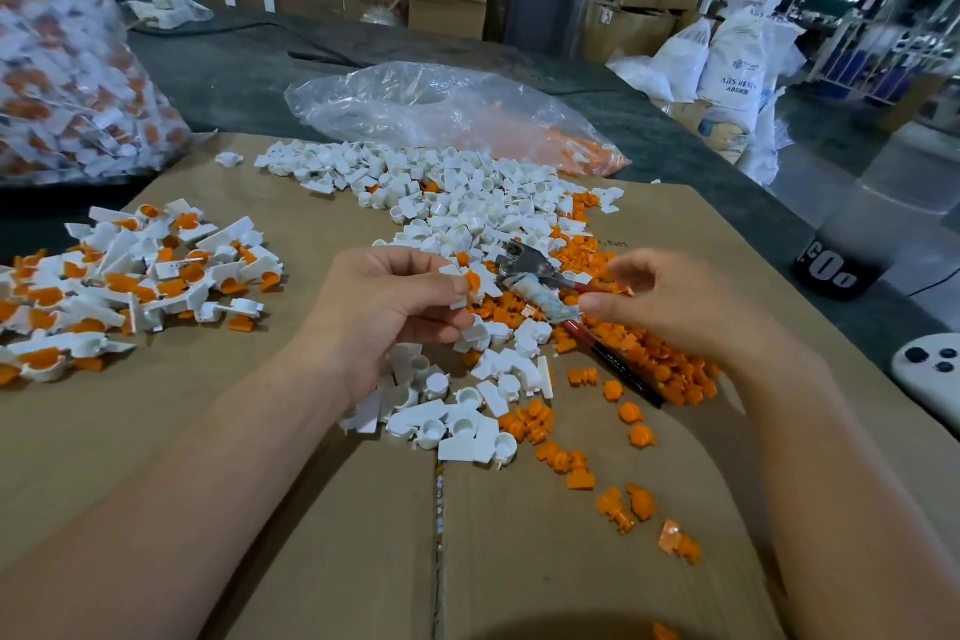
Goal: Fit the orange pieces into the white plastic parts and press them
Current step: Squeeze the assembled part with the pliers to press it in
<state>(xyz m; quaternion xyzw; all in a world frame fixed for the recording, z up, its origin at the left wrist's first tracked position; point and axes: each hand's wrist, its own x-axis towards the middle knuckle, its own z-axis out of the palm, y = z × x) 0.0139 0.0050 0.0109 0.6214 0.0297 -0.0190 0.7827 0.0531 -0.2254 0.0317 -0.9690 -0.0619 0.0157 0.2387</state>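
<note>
Pinched by the left hand point(384, 312), the white part point(451, 271) could be jammed if its orange piece point(474, 282) is pressed askew.

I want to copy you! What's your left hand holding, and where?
The left hand pinches a white part with an orange piece in it, gripping the white body between thumb and fingertips.

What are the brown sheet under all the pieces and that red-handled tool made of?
The brown sheet looks like matte cardboard: flat flaps meeting at a seam. The tool, seemingly pliers, has a dull grey metal head; its glossy red handles look plastic-coated, one wrapped in something pale, perhaps tape.
</note>
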